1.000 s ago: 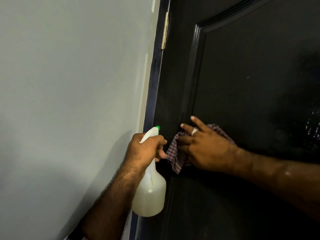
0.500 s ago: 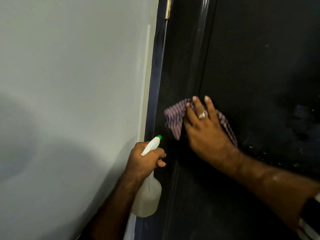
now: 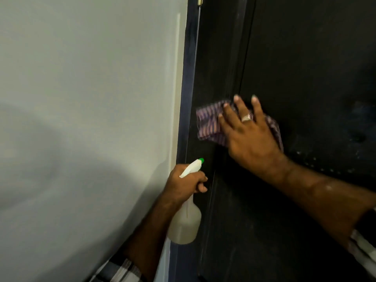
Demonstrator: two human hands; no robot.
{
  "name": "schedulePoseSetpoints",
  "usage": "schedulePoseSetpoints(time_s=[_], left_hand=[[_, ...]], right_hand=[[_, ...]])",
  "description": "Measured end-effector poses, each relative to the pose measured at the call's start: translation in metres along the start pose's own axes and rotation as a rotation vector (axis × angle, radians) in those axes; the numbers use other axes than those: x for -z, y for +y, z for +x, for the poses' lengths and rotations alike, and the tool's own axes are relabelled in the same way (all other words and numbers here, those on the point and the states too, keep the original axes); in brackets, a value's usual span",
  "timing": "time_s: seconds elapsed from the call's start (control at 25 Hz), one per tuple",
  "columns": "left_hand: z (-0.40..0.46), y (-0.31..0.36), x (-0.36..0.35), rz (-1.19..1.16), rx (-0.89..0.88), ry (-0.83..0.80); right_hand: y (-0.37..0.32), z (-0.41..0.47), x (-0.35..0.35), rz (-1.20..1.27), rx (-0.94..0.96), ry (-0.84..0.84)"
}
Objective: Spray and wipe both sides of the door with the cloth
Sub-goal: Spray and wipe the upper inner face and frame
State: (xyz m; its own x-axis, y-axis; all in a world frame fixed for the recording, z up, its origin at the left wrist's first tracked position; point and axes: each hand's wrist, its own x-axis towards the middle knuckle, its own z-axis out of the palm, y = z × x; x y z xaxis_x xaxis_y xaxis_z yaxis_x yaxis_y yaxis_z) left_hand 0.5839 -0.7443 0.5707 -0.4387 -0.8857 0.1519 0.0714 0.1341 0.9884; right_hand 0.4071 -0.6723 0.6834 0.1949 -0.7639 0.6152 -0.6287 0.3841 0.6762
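While pressing the striped cloth [image 3: 209,121] flat on the dark door [image 3: 305,68] with open right hand [image 3: 250,135], left hand [image 3: 183,182] gripping spray bottle [image 3: 186,224] just below.

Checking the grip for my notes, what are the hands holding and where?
The left hand grips the spray bottle by its neck, under the nozzle. The right hand presses the cloth flat on the door.

No readable text, label, brand or number on any surface in view.
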Motion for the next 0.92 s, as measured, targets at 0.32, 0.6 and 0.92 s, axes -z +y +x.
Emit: schedulePoseSetpoints(time_s=[0.32, 0.6, 0.92], left_hand=[[-0.007, -0.097, -0.015, 0.068, 0.177, 0.081], [-0.041, -0.234, -0.003, 0.080, 0.124, 0.080], [-0.044, -0.282, -0.025, 0.026, 0.345, 0.090]], right_hand=[[-0.113, -0.103, -0.065, 0.201, 0.028, -0.216], [-0.209, -0.198, -0.103, 0.266, 0.152, -0.439], [-0.202, -0.178, -0.094, 0.212, -0.043, -0.340]])
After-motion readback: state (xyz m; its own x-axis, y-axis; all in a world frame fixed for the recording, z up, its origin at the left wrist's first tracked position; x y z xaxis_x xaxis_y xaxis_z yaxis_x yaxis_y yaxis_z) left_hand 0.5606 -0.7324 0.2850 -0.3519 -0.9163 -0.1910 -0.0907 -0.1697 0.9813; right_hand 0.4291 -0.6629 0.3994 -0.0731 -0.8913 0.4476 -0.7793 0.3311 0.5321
